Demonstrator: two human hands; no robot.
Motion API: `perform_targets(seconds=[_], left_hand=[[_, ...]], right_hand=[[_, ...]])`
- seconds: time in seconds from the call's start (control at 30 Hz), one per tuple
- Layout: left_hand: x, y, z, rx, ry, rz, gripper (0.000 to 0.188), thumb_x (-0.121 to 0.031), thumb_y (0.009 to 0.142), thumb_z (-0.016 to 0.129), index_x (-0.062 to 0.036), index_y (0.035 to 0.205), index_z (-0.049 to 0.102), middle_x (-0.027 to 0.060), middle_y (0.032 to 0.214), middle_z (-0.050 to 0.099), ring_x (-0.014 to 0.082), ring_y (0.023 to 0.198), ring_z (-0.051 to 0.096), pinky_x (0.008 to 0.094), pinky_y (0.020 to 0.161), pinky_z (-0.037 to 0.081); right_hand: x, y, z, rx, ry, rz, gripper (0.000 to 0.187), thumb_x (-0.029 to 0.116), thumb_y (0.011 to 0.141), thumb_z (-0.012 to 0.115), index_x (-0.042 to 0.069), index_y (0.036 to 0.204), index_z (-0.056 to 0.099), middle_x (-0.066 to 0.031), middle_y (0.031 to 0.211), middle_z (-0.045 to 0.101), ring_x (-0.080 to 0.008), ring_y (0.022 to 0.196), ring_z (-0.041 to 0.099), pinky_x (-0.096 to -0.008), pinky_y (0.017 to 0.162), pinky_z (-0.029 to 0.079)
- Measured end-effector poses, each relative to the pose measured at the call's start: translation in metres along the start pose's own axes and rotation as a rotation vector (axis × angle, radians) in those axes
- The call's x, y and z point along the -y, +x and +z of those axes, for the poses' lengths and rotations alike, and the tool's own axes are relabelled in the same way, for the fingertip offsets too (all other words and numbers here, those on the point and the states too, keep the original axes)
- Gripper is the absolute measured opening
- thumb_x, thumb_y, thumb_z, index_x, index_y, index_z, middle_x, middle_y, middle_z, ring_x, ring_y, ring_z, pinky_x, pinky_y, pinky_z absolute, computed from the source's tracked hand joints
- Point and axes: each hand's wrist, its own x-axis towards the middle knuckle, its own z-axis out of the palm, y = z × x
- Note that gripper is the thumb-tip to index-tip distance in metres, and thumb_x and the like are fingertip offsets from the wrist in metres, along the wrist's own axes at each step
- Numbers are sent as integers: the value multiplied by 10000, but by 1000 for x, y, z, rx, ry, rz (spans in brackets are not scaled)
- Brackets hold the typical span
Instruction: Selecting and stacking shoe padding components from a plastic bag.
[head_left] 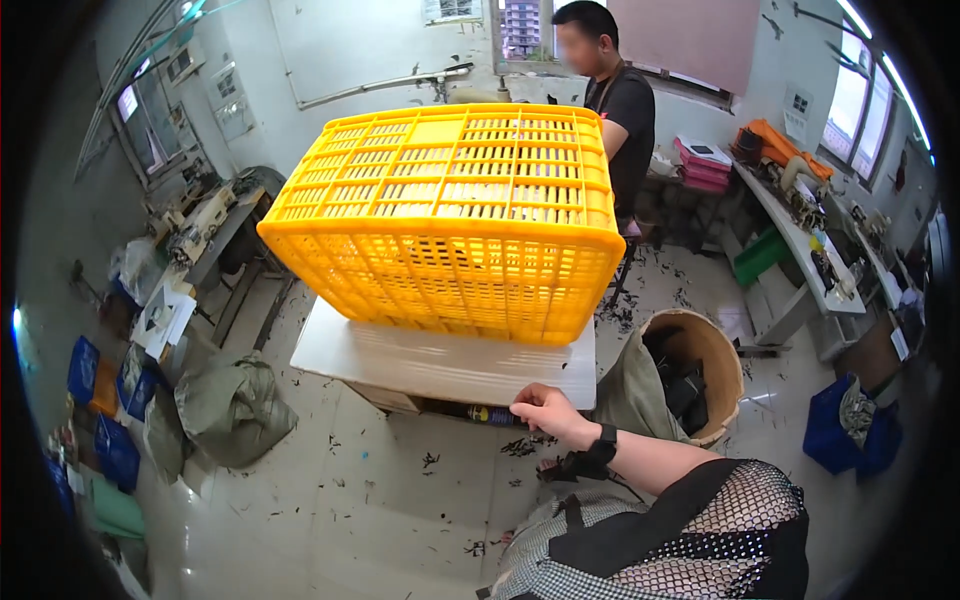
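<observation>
My right hand (pixel 548 414), with a black watch (pixel 603 446) on the wrist, is held at the near edge of a white table (pixel 430 362). Its fingers are curled and pressed together, and I cannot make out anything between them. Just beside the fingertips, a dark can with a coloured label (pixel 490 413) lies in the space under the tabletop. On the table rests a large yellow slotted plastic crate (pixel 440 265), beyond my hand and apart from it. My left hand is out of view.
To the right stands a round bin (pixel 738 375) holding dark pieces. A person (pixel 632 125) is behind the crate. Grey-green sacks (pixel 235 410) and blue bins (pixel 115 455) line the left; another blue bin (pixel 835 440) is right. Dark scraps litter the floor (pixel 350 500).
</observation>
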Motion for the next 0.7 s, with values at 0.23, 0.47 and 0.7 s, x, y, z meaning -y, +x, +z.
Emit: perform_targets(seconds=[0.23,0.47,0.7], left_hand=[[-6,-22,18,-8,-29,-30,310,-349,819,562,-151,1058,555,106,1061,590,291,983,592,436,856,461],[0,-6,4,2,-3,0,302,-346,818,562,-151,1049,564,105,1052,596,290,978,594,434,854,463],[-2,23,-15,28,31,65,295,-344,818,563,-151,1040,573,104,1043,602,289,973,597,432,852,464]], right_hand=[[-18,0,43,189,-12,34,165,187,836,653,40,862,584,21,700,566,-58,554,498,-208,500,421],[-21,-16,33,270,-179,58,175,203,822,662,44,832,589,16,703,568,-56,592,504,-232,544,440],[-31,-23,-9,199,-307,77,227,231,807,668,21,874,614,-27,740,613,-95,649,555,-266,602,471]])
